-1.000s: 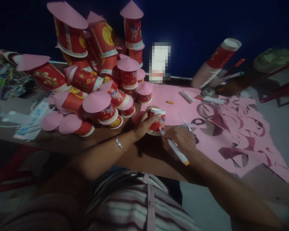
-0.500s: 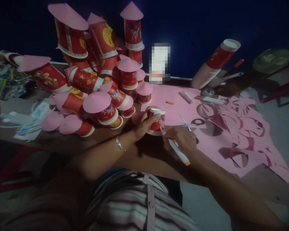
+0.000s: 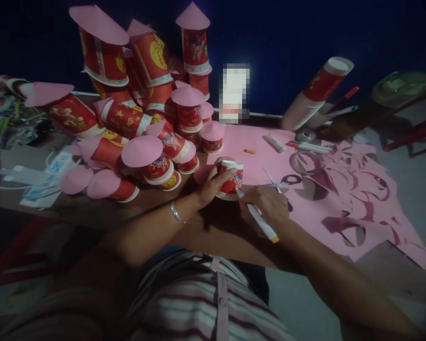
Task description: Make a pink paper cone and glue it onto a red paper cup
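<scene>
Red printed paper cup (image 3: 237, 179) at the near-middle of the bench (image 3: 206, 233), roughly upright, wide white rim downward; whether the rim touches the wood, cannot tell. Left hand (image 3: 213, 184) wraps the cup's left side, thumb across the front, grip closed. Right hand (image 3: 270, 204) closed around a white marker (image 3: 260, 221), held pen-fashion: tip at the cup's lower right wall, orange butt end pointing near and right. Contact of tip and wall too fine to judge.

Silver bracelet (image 3: 175, 210) on the left wrist. Pink paper disc (image 3: 200, 175) just left of the cup, partly behind the left hand.

Beyond the hands, a pink paper sheet (image 3: 248, 168). Scissors (image 3: 277, 185) lie on it, blades apart, just beyond the right hand. Farther off, a small orange cap (image 3: 250, 151) and a pale stubby tube (image 3: 275, 142); right of these, several pens (image 3: 314, 148) side by side, with a roll of tape (image 3: 306, 135) behind.

Right: cut pink scraps (image 3: 371, 182), heaped and curled. Far right: tall nested cup stack (image 3: 328, 83), red at its upper end, leaning right.

Left and far left: crowded pile of red cups with pink cone tops (image 3: 142, 151), some stacked, some tipped over. Left of the pile, a white power strip (image 3: 54, 176), small red light showing at its near end.
</scene>
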Action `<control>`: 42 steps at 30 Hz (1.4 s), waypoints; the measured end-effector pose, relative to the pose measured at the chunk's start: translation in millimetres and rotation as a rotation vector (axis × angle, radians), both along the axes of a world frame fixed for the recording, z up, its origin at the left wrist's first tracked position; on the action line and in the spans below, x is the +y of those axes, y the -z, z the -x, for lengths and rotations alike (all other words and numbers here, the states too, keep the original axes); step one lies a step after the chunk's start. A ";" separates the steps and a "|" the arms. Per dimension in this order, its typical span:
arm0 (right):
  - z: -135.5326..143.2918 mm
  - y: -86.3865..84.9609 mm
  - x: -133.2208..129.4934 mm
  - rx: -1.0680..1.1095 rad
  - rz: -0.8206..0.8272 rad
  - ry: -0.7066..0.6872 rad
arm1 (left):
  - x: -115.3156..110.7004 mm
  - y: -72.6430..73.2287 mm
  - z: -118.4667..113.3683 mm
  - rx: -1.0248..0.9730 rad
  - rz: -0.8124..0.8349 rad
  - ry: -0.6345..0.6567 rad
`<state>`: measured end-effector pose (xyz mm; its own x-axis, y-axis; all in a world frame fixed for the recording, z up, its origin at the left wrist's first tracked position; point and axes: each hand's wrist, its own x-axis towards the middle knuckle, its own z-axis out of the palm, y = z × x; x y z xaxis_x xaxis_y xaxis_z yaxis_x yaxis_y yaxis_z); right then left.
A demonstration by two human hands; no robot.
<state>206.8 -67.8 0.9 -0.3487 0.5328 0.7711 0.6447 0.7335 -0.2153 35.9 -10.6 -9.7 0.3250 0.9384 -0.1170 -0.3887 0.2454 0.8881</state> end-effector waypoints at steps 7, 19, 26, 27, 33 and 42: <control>-1.2 -9.7 -0.9 0.035 -0.027 -0.120 | 0.1 1.1 0.2 -0.017 -0.003 0.006; -2.0 -22.3 -2.0 0.034 -0.005 -0.118 | 3.4 -2.0 -2.4 -0.190 0.105 -0.098; -15.0 0.1 0.7 0.022 -0.086 -0.042 | 1.5 -7.8 -1.8 -0.256 0.116 -0.099; -15.7 3.0 1.5 0.018 -0.078 -0.024 | 1.6 -7.9 -1.6 -0.271 0.113 -0.098; -14.7 6.7 14.5 0.056 0.058 0.069 | 5.4 -8.9 2.0 -0.345 0.195 -0.006; -20.8 15.4 30.2 0.093 0.224 0.203 | 6.0 -17.2 4.4 -0.379 0.269 0.072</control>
